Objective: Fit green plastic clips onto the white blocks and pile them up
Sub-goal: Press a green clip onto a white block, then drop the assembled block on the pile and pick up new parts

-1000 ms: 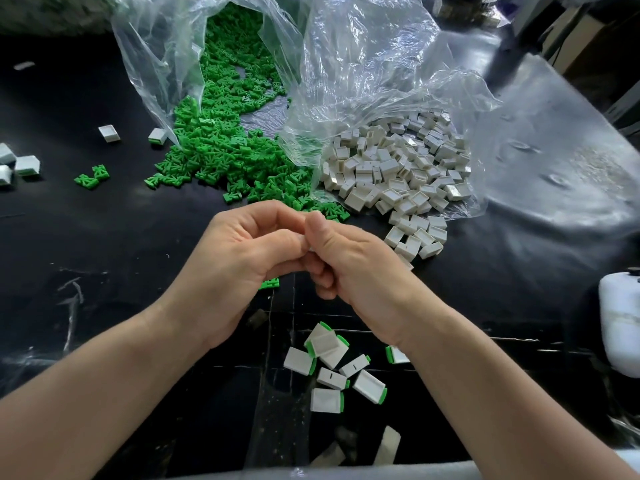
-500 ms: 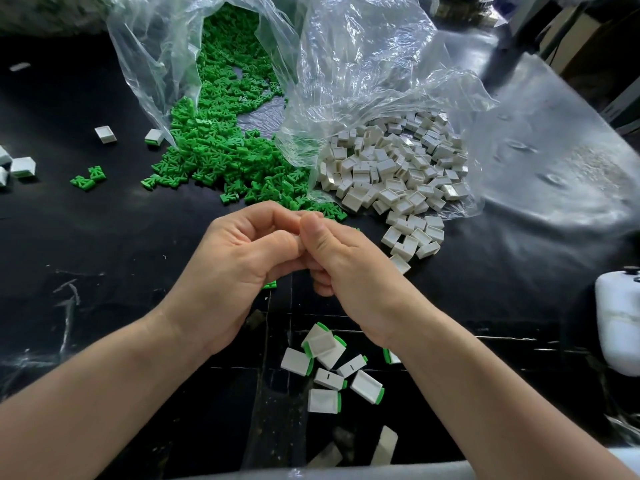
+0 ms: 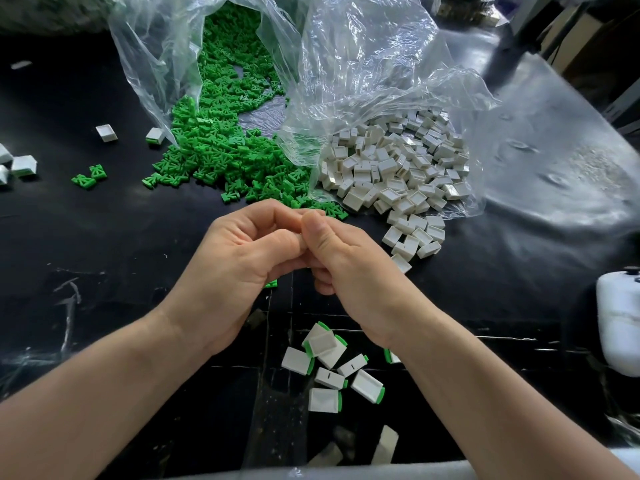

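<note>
My left hand (image 3: 239,268) and my right hand (image 3: 349,265) meet at the fingertips over the middle of the black table, all fingers curled in. Whatever they pinch is hidden between them. A green clip (image 3: 272,283) peeks out under my left hand. Loose green clips (image 3: 221,150) spill from a clear bag (image 3: 156,53) at the back. White blocks (image 3: 391,168) spill from a second clear bag (image 3: 381,64) to its right. Near me lies a small pile of white blocks with green clips fitted (image 3: 329,368).
A few stray white blocks (image 3: 24,164) and a pair of green clips (image 3: 90,176) lie at the far left. A white plastic container (image 3: 620,327) stands at the right edge. The black table (image 3: 104,237) is covered with plastic sheeting (image 3: 554,174) on the right.
Both hands stay pressed together in the same place, with only slight shifts of the fingers. The view has tilted a little.
</note>
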`<state>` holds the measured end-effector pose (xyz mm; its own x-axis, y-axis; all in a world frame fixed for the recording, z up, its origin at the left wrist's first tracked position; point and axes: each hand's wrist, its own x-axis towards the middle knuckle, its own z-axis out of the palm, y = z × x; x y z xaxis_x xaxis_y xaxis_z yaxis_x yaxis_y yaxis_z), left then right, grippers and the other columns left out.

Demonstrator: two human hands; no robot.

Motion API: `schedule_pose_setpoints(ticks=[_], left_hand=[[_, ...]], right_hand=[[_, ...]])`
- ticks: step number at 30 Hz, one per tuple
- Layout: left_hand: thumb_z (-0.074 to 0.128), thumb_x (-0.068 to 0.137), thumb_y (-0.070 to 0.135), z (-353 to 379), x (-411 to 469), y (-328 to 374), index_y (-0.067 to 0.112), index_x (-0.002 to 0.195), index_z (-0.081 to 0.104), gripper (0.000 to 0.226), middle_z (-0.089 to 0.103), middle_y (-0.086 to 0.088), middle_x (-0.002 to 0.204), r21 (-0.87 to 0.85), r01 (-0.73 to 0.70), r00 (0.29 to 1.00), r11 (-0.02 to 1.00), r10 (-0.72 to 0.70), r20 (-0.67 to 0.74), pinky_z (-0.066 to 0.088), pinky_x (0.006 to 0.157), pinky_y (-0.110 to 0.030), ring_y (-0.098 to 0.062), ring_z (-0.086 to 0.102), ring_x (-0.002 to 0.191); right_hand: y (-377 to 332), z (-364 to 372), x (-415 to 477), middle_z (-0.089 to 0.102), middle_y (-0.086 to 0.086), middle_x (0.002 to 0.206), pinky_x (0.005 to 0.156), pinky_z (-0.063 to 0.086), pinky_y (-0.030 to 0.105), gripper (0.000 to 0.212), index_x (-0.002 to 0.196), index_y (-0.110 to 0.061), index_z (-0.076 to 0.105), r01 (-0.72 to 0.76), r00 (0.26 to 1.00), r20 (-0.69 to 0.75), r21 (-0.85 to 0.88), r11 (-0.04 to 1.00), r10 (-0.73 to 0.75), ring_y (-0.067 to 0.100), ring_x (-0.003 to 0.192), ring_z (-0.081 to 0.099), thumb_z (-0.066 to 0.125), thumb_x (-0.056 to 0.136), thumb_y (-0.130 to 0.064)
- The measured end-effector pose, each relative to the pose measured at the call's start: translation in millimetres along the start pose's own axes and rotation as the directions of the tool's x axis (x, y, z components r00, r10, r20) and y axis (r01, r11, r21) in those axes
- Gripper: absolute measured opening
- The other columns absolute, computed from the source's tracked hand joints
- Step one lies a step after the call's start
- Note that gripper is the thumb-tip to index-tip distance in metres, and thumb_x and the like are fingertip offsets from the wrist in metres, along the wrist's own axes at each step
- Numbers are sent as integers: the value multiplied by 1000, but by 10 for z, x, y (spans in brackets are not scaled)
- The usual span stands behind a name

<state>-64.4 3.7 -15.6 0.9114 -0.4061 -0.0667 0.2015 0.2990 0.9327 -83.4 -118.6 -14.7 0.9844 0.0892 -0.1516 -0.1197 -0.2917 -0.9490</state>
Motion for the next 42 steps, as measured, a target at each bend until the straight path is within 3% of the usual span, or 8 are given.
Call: schedule_pose_setpoints(ticks=[4, 8, 11, 14, 23, 29, 34, 42], left_hand=[[58, 62, 9, 12, -2, 16, 10, 62, 68, 10, 69, -15, 82, -8, 4, 1000, 1000, -4, 15, 55, 58, -24, -22, 68, 69], [59, 63, 12, -22, 6, 32, 10, 65, 68, 9, 69, -20, 78, 52, 46, 999, 998, -46, 16, 56, 64, -27, -24, 67, 68], [61, 65, 17, -30, 2, 38, 11, 70, 71, 13, 70, -15, 70, 84, 72, 997, 994, -75, 32, 56, 65, -28, -25, 68, 63], [64, 58, 24, -31, 9, 32, 11, 72, 73, 21, 73, -8, 81, 132, 82, 997, 988, -81, -14, 57, 69, -26, -18, 68, 72], [73, 50, 38, 27, -84, 43, 17, 73, 73, 31, 67, 1, 60, 470, 62, 953, 880, -192, 234, 42, 47, -12, -3, 58, 53], [67, 51, 47, -5, -43, 54, 14, 74, 71, 40, 70, -4, 69, 460, 64, 987, 886, -124, 101, 43, 45, -16, -7, 60, 55], [64, 59, 35, 4, -34, 56, 10, 74, 69, 31, 70, -3, 67, 414, 78, 993, 907, -109, 51, 43, 44, -16, -8, 60, 53], [62, 64, 26, -10, 12, 35, 9, 80, 67, 24, 69, -2, 64, 332, 144, 990, 932, -131, -61, 46, 46, -18, -10, 61, 54]], right_hand=[[9, 0, 1, 47, -28, 58, 60, 31, 13, 38, 105, -13, 63, 5, 1000, 12, 76, 997, -6, -10, 56, 48, 31, 99, -32], [-15, -36, -7, 42, -15, 46, 52, 25, 17, 54, 56, -27, 62, -72, 992, 123, 280, 957, 38, 2, 46, 35, 30, 97, -39], [-4, -103, 18, 32, -3, 51, 50, 19, 25, 65, 69, -4, 58, -170, 976, 182, 278, 946, 122, 11, 49, 26, 30, 86, -60], [-6, -206, 32, 41, -5, 45, 44, 28, 20, 63, 55, -19, 59, -158, 984, 102, 160, 974, 143, 9, 43, 32, 27, 79, -68], [97, -782, 128, 53, -14, 58, 64, 44, 26, 18, 67, -28, 59, -73, 870, -486, -291, 954, -82, 0, 58, 50, 63, 83, -35], [140, -831, 106, 60, -13, 75, 73, 44, 26, 5, 78, -26, 68, -204, 917, -397, -563, 801, -46, 8, 76, 57, 68, 78, -31], [164, -713, 148, 52, 2, 120, 89, 38, 31, 36, 115, -21, 61, -294, 944, -328, -786, 544, 37, 21, 113, 47, 65, 81, -34], [153, -673, 145, 59, -4, 95, 77, 39, 24, 26, 105, -18, 61, -143, 916, -351, -736, 661, -193, 15, 90, 53, 67, 79, -22]])
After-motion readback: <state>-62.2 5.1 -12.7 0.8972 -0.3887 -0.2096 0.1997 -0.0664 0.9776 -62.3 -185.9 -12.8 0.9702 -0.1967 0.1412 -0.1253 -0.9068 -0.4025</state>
